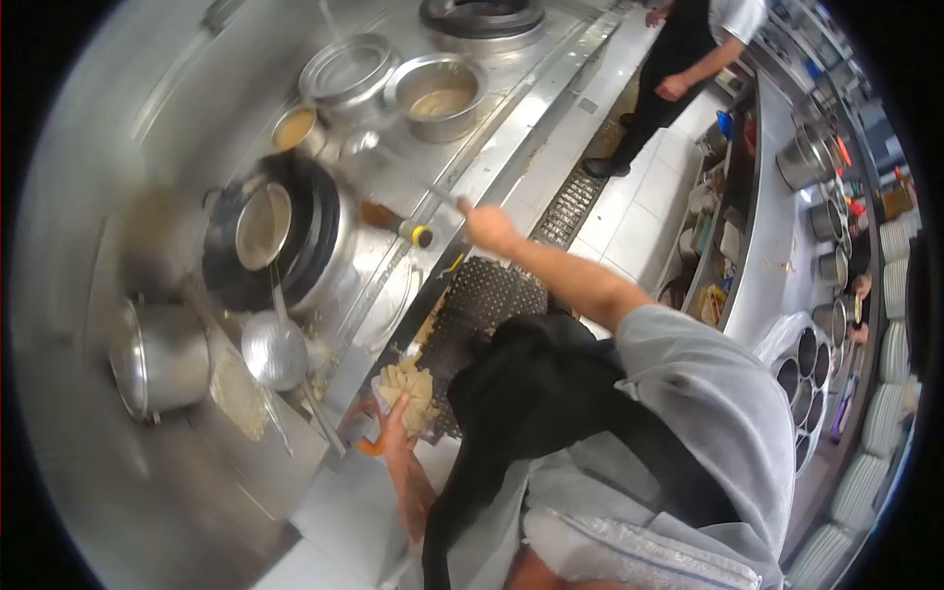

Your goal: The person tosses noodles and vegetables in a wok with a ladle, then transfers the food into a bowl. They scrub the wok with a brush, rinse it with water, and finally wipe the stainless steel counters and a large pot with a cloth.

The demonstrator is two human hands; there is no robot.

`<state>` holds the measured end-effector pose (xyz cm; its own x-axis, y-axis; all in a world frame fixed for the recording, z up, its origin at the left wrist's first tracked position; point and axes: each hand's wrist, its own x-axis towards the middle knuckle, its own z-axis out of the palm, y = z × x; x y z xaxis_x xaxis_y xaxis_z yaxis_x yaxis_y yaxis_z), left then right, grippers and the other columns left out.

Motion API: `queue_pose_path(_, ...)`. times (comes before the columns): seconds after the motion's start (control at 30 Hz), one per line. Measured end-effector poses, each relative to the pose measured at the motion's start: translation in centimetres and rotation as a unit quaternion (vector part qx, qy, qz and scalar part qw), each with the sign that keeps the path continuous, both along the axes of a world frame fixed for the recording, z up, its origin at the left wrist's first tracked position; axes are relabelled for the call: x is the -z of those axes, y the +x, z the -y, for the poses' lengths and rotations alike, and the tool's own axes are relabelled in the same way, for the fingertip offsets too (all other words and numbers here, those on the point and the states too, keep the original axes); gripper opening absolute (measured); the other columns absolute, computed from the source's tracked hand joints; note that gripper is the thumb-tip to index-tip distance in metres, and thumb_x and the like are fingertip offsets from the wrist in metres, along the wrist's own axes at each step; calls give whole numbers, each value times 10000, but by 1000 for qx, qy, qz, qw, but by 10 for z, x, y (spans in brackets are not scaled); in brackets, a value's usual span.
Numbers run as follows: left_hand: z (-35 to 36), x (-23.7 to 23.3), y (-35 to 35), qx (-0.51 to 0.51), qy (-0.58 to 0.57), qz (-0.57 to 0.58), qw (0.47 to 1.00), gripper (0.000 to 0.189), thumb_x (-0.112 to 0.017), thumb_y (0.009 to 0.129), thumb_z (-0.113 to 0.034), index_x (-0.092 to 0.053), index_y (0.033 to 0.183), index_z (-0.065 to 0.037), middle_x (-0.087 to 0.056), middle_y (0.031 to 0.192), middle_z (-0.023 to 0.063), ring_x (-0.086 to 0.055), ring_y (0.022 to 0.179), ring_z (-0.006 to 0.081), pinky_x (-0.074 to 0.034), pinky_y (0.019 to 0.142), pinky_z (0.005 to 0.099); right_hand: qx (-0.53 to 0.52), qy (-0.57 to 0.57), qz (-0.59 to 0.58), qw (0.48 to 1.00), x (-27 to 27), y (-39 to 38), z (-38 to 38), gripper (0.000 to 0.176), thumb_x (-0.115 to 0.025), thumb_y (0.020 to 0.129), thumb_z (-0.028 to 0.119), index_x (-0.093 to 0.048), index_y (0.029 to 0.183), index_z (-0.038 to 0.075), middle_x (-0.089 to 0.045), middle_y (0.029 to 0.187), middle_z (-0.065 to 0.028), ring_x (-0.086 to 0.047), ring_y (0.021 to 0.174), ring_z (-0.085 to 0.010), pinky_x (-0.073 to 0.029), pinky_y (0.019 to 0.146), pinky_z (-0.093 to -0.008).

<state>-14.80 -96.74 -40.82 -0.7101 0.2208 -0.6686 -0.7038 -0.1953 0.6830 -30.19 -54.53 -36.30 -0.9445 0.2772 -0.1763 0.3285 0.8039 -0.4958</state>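
Observation:
My right hand (489, 230) is closed round the handle of a metal ladle (362, 145), stretched out over the steel stove top. The ladle is blurred and its bowl hangs beside a small pot of yellowish liquid (294, 129). Lower down, at the stove's front edge, my left hand (395, 425) grips a bunched beige cloth (409, 388). A black wok (221, 258) sits on the burner to the left, with a round strainer (264, 228) across it. In front of the wok rests a perforated skimmer (274, 350).
A wide pot (437, 96) and a lidded pan (348, 71) stand at the back of the stove. On the left is a tall steel pot (162, 356). Another person (678, 74) stands in the aisle. Stacked plates (882, 423) line a right-hand counter (772, 231).

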Motion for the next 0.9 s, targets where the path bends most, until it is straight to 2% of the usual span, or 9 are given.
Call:
queue_pose_path(0.13,-81,-81,-23,26,-44,-38,998,507,-640,906,-244,-517,1331,2,-657,1171,139,-677,988,271,-541,836,368,-9,-7,-7,1000,93,-4,7,541,-435,965,156,-346,1498,134,-688,1005,-221,-695,876,-377,-575,742,-478)
queue_pose_path(0.2,-115,-105,-29,83,2,-37,996,534,-633,906,-224,-490,1357,22,-627,1228,153,-649,1059,307,-518,919,393,-13,-19,38,999,94,-6,4,619,-520,874,107,-385,1478,115,-631,1221,-190,-649,1076,-344,-550,862,-458)
queue_pose_path(0.27,-173,-107,-44,175,32,-25,984,528,-607,927,-259,-488,1366,8,-622,1237,152,-630,1096,314,-504,944,411,-14,16,59,998,52,16,-4,519,-539,943,344,-511,1415,129,-428,1466,-179,-487,1283,-377,-398,1081,-482)
queue_pose_path(0.37,-252,-109,-51,209,2,-38,977,506,-533,990,-386,-501,1367,-49,-626,1240,114,-634,1076,273,-502,935,409,-66,-197,-55,977,17,31,-52,511,-543,944,455,-643,1236,48,-549,1328,-204,-548,1192,-383,-446,1019,-442)
queue_pose_path(0.53,-411,-59,-69,287,139,-69,945,616,-421,1019,-522,-367,1472,-108,-495,1420,95,-500,1278,276,-417,1069,437,104,-186,-297,931,-30,183,-157,609,-693,840,474,-612,1256,36,-645,1146,-205,-619,1085,-365,-480,968,-419)
queue_pose_path(0.67,-567,-69,-23,456,191,-22,869,538,-403,1054,-414,-403,1430,-29,-525,1376,123,-535,1224,273,-421,1056,450,243,-260,-222,908,-49,287,-248,490,-724,833,355,-637,1228,80,-709,1004,-180,-697,919,-287,-551,820,-372)
queue_pose_path(0.73,-631,-84,0,550,256,17,795,537,-408,1049,-430,-418,1421,-43,-554,1331,113,-553,1187,269,-446,1021,457,307,-421,-227,823,-63,342,-303,380,-703,854,291,-670,1177,95,-723,920,-126,-702,793,-179,-565,704,-312)
queue_pose_path(0.83,-711,-113,37,589,279,42,757,572,-429,1035,-452,-381,1437,-48,-535,1348,109,-535,1223,269,-458,1001,516,413,-380,-340,755,-77,423,-349,188,-644,907,88,-695,1087,71,-706,924,-38,-660,771,-111,-546,671,-270)
queue_pose_path(0.9,-759,-103,51,655,179,-21,734,558,-458,1022,-449,-427,1389,-29,-582,1268,142,-605,1100,298,-513,912,528,506,-321,-410,687,-56,473,-362,373,-650,927,160,-563,1276,66,-672,1085,-61,-649,871,-122,-551,738,-298)
